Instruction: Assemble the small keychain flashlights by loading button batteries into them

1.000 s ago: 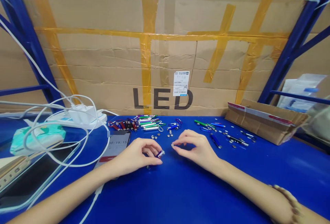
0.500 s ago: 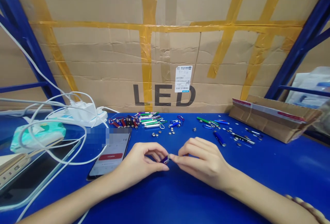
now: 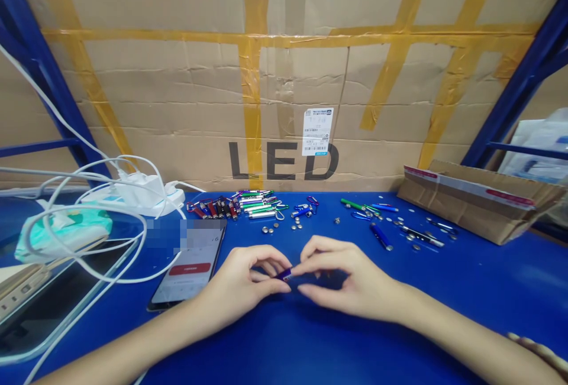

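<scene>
My left hand (image 3: 248, 275) pinches a short purple-blue flashlight tube (image 3: 284, 275) between thumb and fingertips. Most of the tube's far end is hidden by the fingers. My right hand (image 3: 350, 278) has its index fingertip at the tube's near end, while its thumb stands apart below; I see nothing held in it. Beyond the hands lie several button cells (image 3: 296, 227) and a pair of small blue keychain flashlights (image 3: 302, 212). A longer blue tube (image 3: 380, 236) rests to the right.
Keychain flashlights (image 3: 261, 204) are heaped at the back. A phone (image 3: 195, 267) lies beside my left forearm, near looped white cables (image 3: 146, 225), a tissue pack (image 3: 66, 232) and a tablet (image 3: 53, 308). An open carton (image 3: 465, 201) stands at the right, before a large cardboard box (image 3: 177, 107).
My right thumb has come away from the index finger, and the small silvery piece at the tube's end no longer shows. My index fingertip now meets the tube; my left hand keeps its hold.
</scene>
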{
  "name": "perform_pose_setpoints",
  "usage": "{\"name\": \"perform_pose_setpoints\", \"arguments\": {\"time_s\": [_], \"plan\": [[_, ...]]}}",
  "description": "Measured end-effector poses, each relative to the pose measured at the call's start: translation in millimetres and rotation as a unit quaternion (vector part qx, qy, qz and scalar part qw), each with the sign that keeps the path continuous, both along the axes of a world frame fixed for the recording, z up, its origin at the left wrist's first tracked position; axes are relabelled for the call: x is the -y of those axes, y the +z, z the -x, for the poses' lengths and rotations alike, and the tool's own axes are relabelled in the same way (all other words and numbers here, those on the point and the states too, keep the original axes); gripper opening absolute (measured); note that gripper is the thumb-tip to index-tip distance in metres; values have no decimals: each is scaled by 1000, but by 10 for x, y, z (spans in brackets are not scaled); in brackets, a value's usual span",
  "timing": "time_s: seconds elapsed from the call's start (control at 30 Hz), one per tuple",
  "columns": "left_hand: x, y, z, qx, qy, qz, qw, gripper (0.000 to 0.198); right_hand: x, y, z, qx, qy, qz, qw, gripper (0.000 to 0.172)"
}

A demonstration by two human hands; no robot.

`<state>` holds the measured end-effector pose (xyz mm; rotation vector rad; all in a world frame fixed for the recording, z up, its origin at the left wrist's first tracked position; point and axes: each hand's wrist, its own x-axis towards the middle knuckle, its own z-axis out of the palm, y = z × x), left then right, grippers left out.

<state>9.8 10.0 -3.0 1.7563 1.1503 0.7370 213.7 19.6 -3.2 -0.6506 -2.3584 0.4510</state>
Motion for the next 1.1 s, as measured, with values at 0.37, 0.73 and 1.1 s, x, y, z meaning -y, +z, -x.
{"name": "perform_pose_setpoints", "arguments": {"time_s": [0.37, 0.73, 1.1], "plan": [[-44, -48, 15, 68, -11, -8, 998, 18, -568, -269, -133, 162, -213, -51, 962, 38], [-69, -71, 28, 146, -22, 103, 984, 27, -533, -250, -50, 69, -242, 57, 966, 15], [-60, -47, 30, 133, -8, 115, 984, 38, -482, -215, -89, 39, -229, 139, 962, 17]]}}
